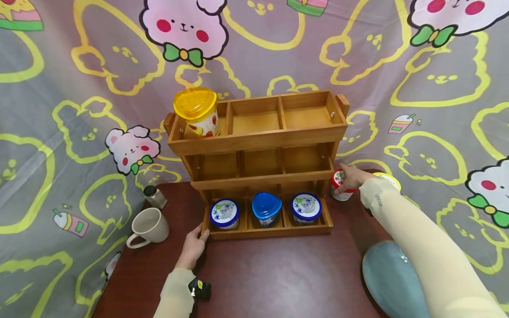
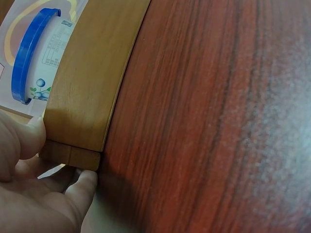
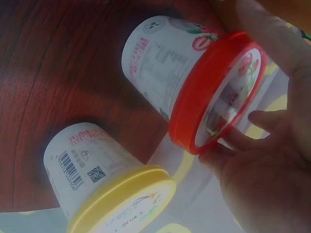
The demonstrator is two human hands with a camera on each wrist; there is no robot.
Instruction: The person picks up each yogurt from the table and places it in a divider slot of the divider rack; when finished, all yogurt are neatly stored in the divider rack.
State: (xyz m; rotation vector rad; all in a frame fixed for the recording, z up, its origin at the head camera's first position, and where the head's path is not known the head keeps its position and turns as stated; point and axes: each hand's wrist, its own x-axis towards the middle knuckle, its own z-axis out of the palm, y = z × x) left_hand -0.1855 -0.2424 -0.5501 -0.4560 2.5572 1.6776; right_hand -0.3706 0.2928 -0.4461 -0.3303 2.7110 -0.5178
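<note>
My left hand (image 1: 193,246) pinches the front left corner of a three-tier wooden shelf (image 1: 258,138), thumb on the inner side and fingers against the outside. Right of the shelf, my right hand (image 1: 355,177) is spread over a white paper tub with a red lid (image 3: 165,63), which stands on the table. Its fingertips lie right at the lid's rim, while the thumb stretches past the opposite side. Beside that tub stands another with a yellow lid (image 3: 97,165). On the bottom tier sit two blue-lidded tubs (image 1: 224,213) and, between them, a cup with a domed blue lid (image 1: 267,205).
A cup with a domed yellow lid (image 1: 195,105) stands in the top tier's left compartment. Left of the shelf are a beige mug (image 1: 153,226) and a small black-capped jar (image 1: 155,197). A grey-blue plate (image 1: 391,274) lies front right. Patterned cloth (image 1: 254,66) hangs behind.
</note>
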